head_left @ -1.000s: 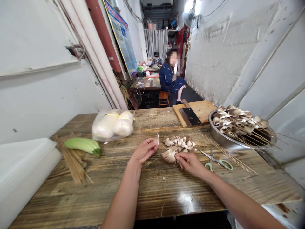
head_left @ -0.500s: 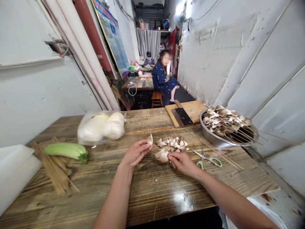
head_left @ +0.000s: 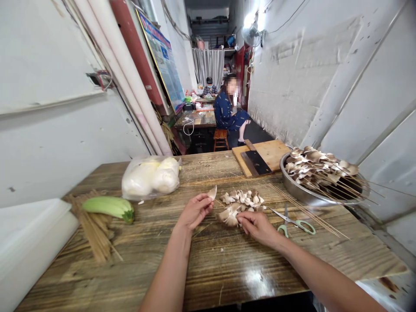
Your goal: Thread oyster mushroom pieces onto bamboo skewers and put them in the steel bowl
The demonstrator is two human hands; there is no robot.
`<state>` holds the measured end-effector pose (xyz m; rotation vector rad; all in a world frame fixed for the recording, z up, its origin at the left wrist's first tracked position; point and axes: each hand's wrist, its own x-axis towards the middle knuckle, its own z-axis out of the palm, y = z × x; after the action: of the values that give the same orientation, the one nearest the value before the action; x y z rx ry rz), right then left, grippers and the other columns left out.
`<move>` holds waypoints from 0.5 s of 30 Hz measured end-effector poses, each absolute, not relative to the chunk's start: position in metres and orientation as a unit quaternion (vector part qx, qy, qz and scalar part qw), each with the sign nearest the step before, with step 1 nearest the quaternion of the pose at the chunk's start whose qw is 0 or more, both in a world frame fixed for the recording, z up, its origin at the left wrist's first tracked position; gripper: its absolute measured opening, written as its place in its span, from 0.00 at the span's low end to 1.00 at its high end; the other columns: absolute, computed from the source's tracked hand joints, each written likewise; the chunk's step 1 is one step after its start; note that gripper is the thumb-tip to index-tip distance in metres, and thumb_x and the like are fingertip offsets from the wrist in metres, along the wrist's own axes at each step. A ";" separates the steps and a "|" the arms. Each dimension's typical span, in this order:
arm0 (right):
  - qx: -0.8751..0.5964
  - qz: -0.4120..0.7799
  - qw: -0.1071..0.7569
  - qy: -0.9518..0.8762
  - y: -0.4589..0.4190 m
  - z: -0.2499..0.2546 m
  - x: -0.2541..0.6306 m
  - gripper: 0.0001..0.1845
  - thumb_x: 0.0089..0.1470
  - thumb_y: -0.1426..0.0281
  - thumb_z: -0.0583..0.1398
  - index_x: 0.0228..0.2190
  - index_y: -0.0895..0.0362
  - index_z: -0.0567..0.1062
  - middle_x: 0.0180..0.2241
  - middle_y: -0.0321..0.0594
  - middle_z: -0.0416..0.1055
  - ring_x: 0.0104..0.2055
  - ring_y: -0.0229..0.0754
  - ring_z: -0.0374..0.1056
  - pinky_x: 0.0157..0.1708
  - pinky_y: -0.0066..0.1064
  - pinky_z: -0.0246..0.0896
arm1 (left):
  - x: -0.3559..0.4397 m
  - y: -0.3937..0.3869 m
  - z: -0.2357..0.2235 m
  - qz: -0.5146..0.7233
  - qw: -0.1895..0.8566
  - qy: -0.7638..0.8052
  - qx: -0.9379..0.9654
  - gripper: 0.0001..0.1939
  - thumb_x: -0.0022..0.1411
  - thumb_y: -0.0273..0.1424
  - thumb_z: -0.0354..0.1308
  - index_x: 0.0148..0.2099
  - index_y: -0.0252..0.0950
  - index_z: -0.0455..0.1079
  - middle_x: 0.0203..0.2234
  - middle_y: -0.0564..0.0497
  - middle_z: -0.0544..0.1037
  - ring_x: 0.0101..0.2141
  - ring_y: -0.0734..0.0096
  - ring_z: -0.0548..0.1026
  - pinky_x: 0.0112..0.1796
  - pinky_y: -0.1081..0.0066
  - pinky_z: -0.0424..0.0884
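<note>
My left hand (head_left: 197, 211) pinches a small oyster mushroom piece (head_left: 212, 192) between thumb and fingertips, held up left of the pile. The fingers of my right hand (head_left: 255, 225) are closed at the lower edge of a brown-and-white oyster mushroom clump (head_left: 229, 215). Whether a skewer runs through that clump is hidden. Just behind it lies a heap of loose oyster mushrooms (head_left: 251, 198) on the wooden table (head_left: 234, 264). Scissors with pale green handles (head_left: 296, 224) lie spread to the right of my right hand.
A steel basin (head_left: 303, 194) of skewered mushrooms stands at right, its sticks jutting outward. Loose skewers (head_left: 307, 211) lie before it. Behind are a cleaver (head_left: 258, 162) and cutting board (head_left: 274, 151). At left are bagged vegetables (head_left: 149, 177), a green gourd (head_left: 107, 206) and a skewer bundle (head_left: 94, 238).
The camera view has turned slightly left, so everything sits farther right in the picture. Both hands keep nearly the same grips and places over the table.
</note>
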<state>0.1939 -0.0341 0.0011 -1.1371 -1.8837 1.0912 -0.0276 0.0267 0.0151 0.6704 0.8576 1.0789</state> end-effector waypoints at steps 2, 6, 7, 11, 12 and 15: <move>-0.435 0.419 0.335 -0.723 -0.034 0.001 0.194 0.17 0.58 0.63 0.50 0.24 0.58 0.68 0.15 0.31 0.59 0.20 0.32 0.56 0.22 0.23 0.49 | -0.027 0.027 0.014 0.485 0.723 0.389 0.303 0.12 0.41 0.24 0.67 0.30 0.31 0.68 0.22 0.53 0.73 0.24 0.81 0.71 0.27 0.81 0.68; -0.436 0.417 0.336 -0.724 -0.034 0.000 0.194 0.17 0.58 0.63 0.49 0.25 0.59 0.69 0.15 0.31 0.60 0.19 0.32 0.56 0.22 0.23 0.49 | -0.027 0.027 0.013 0.486 0.722 0.390 0.300 0.13 0.41 0.23 0.67 0.31 0.31 0.68 0.22 0.53 0.73 0.24 0.81 0.71 0.27 0.81 0.68; -0.437 0.416 0.335 -0.724 -0.033 0.000 0.194 0.17 0.58 0.63 0.49 0.25 0.59 0.69 0.15 0.31 0.60 0.19 0.32 0.56 0.22 0.23 0.49 | -0.027 0.027 0.013 0.486 0.722 0.391 0.299 0.13 0.41 0.23 0.67 0.31 0.31 0.68 0.22 0.53 0.73 0.24 0.81 0.71 0.27 0.81 0.68; -0.439 0.415 0.329 -0.726 -0.033 0.001 0.194 0.17 0.58 0.63 0.50 0.24 0.58 0.68 0.15 0.31 0.60 0.19 0.32 0.56 0.21 0.23 0.49 | -0.026 0.026 0.012 0.480 0.727 0.392 0.295 0.13 0.41 0.23 0.67 0.31 0.30 0.68 0.22 0.53 0.73 0.24 0.81 0.71 0.27 0.81 0.68; -0.437 0.415 0.327 -0.728 -0.033 0.000 0.195 0.17 0.58 0.63 0.49 0.23 0.58 0.68 0.15 0.31 0.60 0.19 0.33 0.56 0.21 0.23 0.49 | -0.026 0.026 0.012 0.477 0.730 0.392 0.293 0.13 0.41 0.22 0.67 0.31 0.30 0.68 0.22 0.52 0.73 0.23 0.81 0.71 0.27 0.81 0.68; -0.435 0.416 0.328 -0.728 -0.033 -0.001 0.195 0.18 0.58 0.63 0.49 0.23 0.58 0.68 0.15 0.31 0.60 0.19 0.33 0.56 0.21 0.23 0.49 | -0.025 0.025 0.011 0.466 0.738 0.388 0.296 0.13 0.42 0.22 0.67 0.32 0.30 0.69 0.22 0.52 0.73 0.23 0.81 0.70 0.27 0.81 0.67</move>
<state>0.1948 -0.0331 -0.0007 -1.1398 -1.9045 1.0900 -0.0254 0.0255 0.0112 0.6502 0.8513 1.0235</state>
